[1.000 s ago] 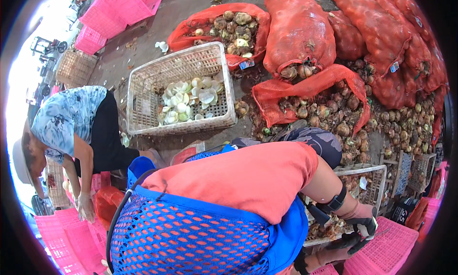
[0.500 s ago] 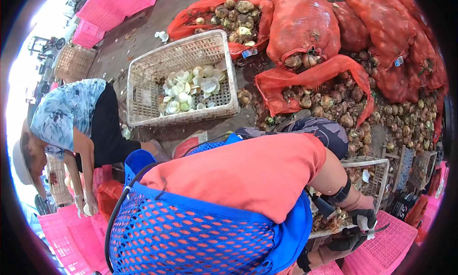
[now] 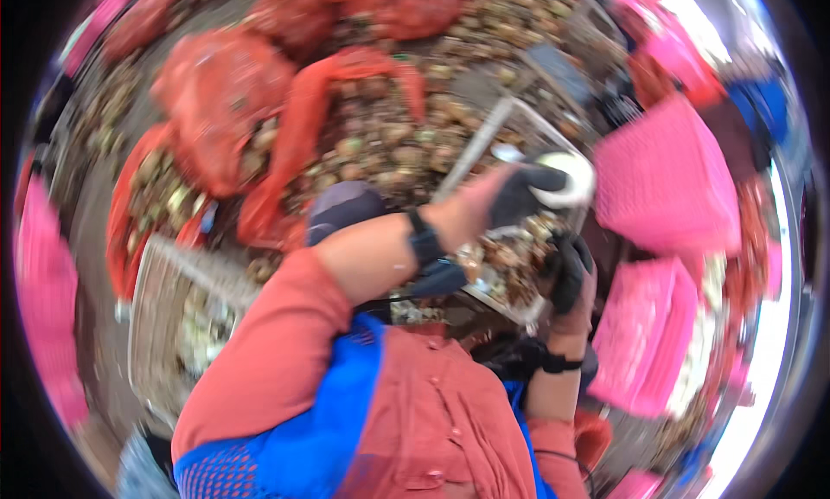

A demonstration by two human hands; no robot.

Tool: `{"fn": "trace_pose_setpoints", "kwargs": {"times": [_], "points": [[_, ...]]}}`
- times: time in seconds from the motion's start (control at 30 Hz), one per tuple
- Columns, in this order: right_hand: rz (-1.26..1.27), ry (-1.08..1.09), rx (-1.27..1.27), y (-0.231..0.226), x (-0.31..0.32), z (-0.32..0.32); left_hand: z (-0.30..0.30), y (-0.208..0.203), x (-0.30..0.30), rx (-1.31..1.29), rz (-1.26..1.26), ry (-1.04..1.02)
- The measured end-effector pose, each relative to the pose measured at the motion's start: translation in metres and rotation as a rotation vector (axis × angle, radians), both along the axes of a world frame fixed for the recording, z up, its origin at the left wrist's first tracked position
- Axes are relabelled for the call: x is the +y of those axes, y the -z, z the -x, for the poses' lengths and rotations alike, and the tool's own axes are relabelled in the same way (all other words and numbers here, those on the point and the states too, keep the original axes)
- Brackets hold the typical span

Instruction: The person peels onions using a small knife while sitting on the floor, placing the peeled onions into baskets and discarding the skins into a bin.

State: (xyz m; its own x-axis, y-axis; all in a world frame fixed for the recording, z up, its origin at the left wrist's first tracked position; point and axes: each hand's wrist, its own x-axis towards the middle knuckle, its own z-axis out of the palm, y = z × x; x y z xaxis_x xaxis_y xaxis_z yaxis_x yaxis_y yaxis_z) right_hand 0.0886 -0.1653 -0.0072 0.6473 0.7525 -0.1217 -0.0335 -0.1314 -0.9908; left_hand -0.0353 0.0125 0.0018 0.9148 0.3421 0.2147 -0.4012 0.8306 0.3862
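Note:
My left hand (image 3: 514, 196), in a dark glove, grips a peeled white onion (image 3: 569, 181) above a pale plastic crate (image 3: 474, 149). Brown onion skins (image 3: 510, 261) lie inside this crate. Close to its right side is my right hand (image 3: 569, 278), also gloved, with fingers curled. Motion blur hides what those fingers hold, and no blade can be made out. Black bands circle both wrists.
Pink baskets (image 3: 666, 183) stand to the right, with another pink basket (image 3: 648, 335) nearer. Unpeeled onions (image 3: 389, 136) spread ahead, among red mesh sacks (image 3: 220, 101). A larger pale crate (image 3: 143, 326) with whitish pieces inside sits at the left.
The view has swung right, so my arms and the skin crate now appear near the middle. The onion stays in my left hand. A dark blade seen earlier by my hands no longer shows.

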Motion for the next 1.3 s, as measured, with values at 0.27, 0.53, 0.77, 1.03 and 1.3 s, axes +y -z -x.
{"fn": "trace_pose_setpoints", "kwargs": {"times": [0.27, 0.53, 0.77, 1.03, 1.3], "points": [[-0.217, 0.03, -0.296, -0.026, -0.034, 0.013, -0.027, -0.014, -0.013, 0.165, -0.533, -0.17], [-0.129, 0.054, -0.85, -0.018, -0.028, 0.007, -0.031, -0.009, -0.017, 0.2, -1.044, -0.401], [-0.322, 0.11, 0.1, -0.023, -0.029, 0.007, -0.035, -0.007, -0.029, 0.23, -0.654, -0.131], [-0.328, 0.109, 0.179, -0.022, -0.034, 0.002, -0.042, 0.012, -0.012, 0.033, 0.007, 0.137], [-0.134, 0.117, -0.852, -0.026, -0.015, 0.031, -0.042, 0.024, -0.021, 0.091, -0.001, 0.11]]}}
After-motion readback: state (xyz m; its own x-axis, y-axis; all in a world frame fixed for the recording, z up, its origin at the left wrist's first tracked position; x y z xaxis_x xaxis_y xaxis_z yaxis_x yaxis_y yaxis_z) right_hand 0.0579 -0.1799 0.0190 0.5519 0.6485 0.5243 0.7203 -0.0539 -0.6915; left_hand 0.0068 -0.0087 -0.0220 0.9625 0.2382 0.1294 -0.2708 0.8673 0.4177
